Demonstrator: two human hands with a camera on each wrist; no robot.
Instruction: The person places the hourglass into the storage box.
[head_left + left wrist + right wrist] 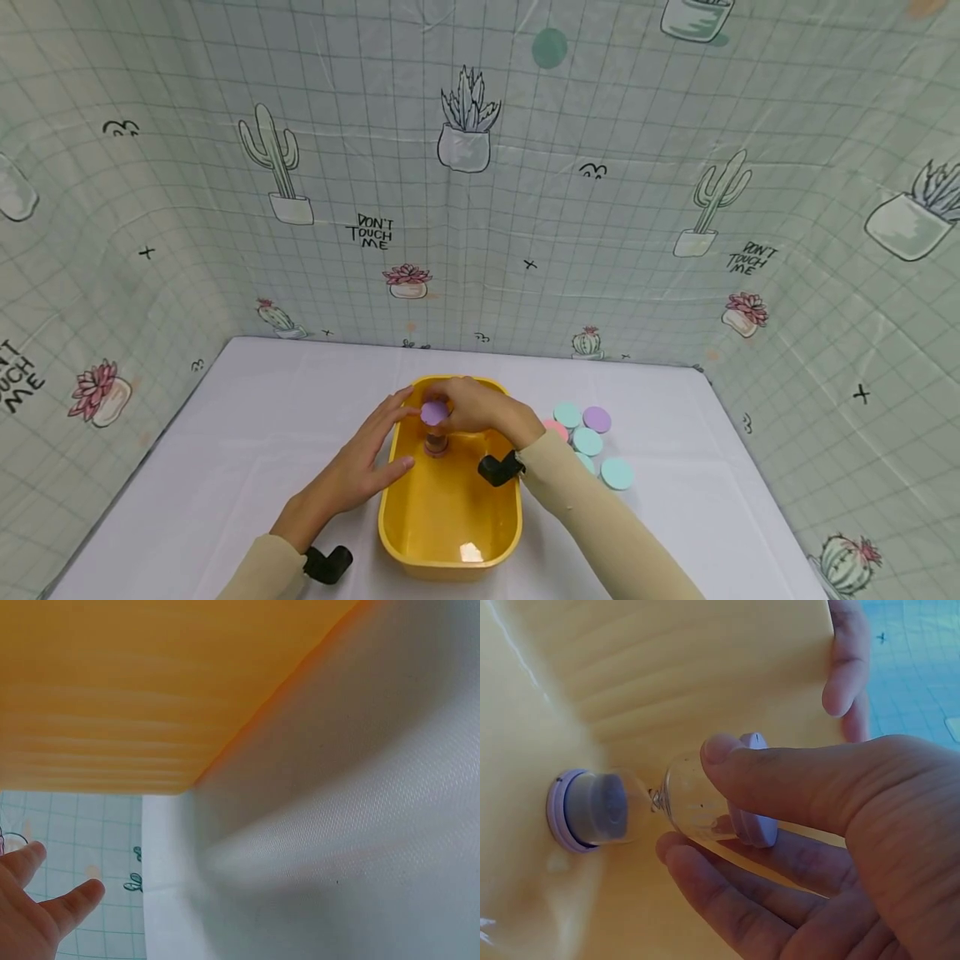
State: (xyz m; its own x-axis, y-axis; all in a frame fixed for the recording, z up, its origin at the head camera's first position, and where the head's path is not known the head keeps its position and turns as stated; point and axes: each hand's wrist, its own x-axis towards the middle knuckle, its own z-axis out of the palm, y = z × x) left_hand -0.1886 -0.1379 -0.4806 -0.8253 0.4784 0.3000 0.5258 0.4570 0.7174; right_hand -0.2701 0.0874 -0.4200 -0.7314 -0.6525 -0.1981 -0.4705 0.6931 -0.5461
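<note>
Nearest the head camera, a person's beige sleeves come in, the left sleeve (262, 575) from 7 o'clock and the right sleeve (600, 517) from 5 o'clock, each with a black wrist camera at the cuff. At the centre of the work is a small hourglass (676, 791) with purple end caps, near the 11 o'clock end of a yellow bin (450, 504). It looks upright, its grey sand gathered in the lower bulb. The right hand (480, 408), reaching over the rim between 1 and 2 o'clock, pinches the upper bulb and top cap, thumb on one side and curled fingers on the other. The left hand (360, 471) lies along the bin's side from 9 to 11 o'clock, fingers spread and mostly straight, gripping nothing; whether its forefinger touches the top cap I cannot tell. Outside the bin, toward 2 and 3 o'clock, sit mint discs (617, 473), a purple disc (597, 419) and a pink disc (555, 430) partly hidden by the right arm. All this stands on a white-covered counter (285, 400), and from 9 o'clock through 12 to 3 a grid-patterned cloth (525, 208) with potted cacti surrounds it.
</note>
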